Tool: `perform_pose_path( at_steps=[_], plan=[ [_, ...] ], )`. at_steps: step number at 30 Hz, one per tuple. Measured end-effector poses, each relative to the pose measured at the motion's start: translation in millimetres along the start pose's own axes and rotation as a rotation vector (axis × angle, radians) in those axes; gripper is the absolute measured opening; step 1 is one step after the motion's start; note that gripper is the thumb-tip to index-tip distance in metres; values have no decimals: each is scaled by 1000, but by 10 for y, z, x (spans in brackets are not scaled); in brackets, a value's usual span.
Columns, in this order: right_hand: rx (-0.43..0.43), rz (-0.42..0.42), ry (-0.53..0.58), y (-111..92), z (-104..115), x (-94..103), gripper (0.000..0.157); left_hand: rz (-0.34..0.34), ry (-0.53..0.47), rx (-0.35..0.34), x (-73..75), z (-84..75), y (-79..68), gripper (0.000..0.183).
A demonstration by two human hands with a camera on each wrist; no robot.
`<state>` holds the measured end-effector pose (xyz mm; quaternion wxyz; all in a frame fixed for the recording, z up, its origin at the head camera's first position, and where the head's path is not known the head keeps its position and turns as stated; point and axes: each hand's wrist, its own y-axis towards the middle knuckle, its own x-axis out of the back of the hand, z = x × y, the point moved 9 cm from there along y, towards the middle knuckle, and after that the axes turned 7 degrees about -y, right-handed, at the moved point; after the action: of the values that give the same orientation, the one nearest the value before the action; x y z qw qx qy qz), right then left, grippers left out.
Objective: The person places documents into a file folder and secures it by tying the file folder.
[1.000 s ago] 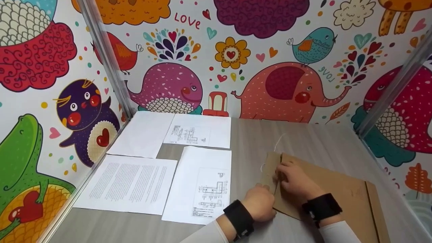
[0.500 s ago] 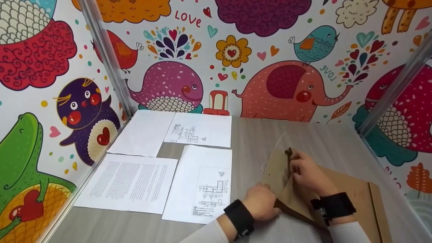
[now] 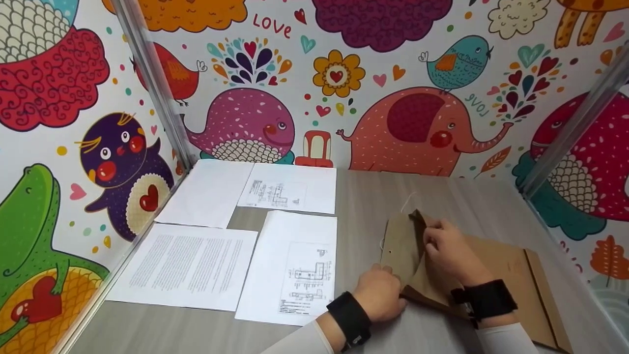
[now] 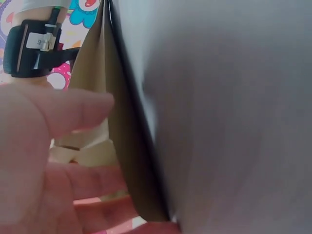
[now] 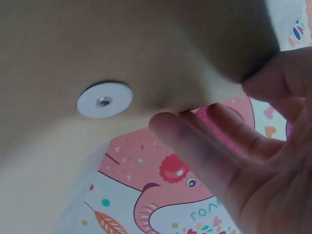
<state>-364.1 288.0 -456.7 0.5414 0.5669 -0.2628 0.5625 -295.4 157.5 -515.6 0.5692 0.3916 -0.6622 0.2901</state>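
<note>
A brown kraft paper document envelope (image 3: pixel 501 265) lies at the right of the table, its mouth spread apart. The right hand (image 3: pixel 449 248) pinches the upper panel's edge and holds it raised off the flap (image 3: pixel 397 246). At the near corner of the mouth, the left hand (image 3: pixel 381 295) grips the flap; in the left wrist view its thumb and fingers lie on either side of the brown paper (image 4: pixel 129 151). A thin white string (image 3: pixel 408 199) trails beyond the flap. On the raised panel, a white round button (image 5: pixel 114 95) shows in the right wrist view. The envelope's inside is mostly hidden.
Left of the envelope lie a blank-looking sheet (image 3: pixel 206 191), a text page (image 3: pixel 182 265) and two printed drawings (image 3: pixel 290 189), one nearer the hands (image 3: pixel 295 231). Patterned walls (image 3: pixel 403 128) with metal posts (image 3: pixel 167 98) enclose the grey table (image 3: pixel 363 206).
The right hand has lifted the envelope's upper panel and drawn it rightward, spreading the mouth. It has barely moved in the last half second. The left hand stays at the near corner.
</note>
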Motion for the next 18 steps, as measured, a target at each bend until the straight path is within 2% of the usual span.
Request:
perform_pose_path(
  at_steps=[3, 5, 8, 11, 14, 18],
  plan=[
    [2, 50, -7, 0, 52, -115, 11, -15, 8, 5, 13, -1, 5, 24],
    [54, 68, -27, -1, 126, -193, 14, -19, 18, 11, 17, 3, 6, 17],
    [126, 60, -61, -12, 217, -275, 21, -21, 27, 14, 21, 1, 7, 14],
    [153, 33, -83, -23, 271, -305, 22, -27, 27, 10, 32, -5, 7, 15],
    [125, 16, -104, -27, 297, -319, 17, -32, 16, 7, 40, -1, 3, 17],
    [3, 34, -110, -45, 282, -348, 12, -31, 16, 8, 35, 13, 2, 17]
  ],
)
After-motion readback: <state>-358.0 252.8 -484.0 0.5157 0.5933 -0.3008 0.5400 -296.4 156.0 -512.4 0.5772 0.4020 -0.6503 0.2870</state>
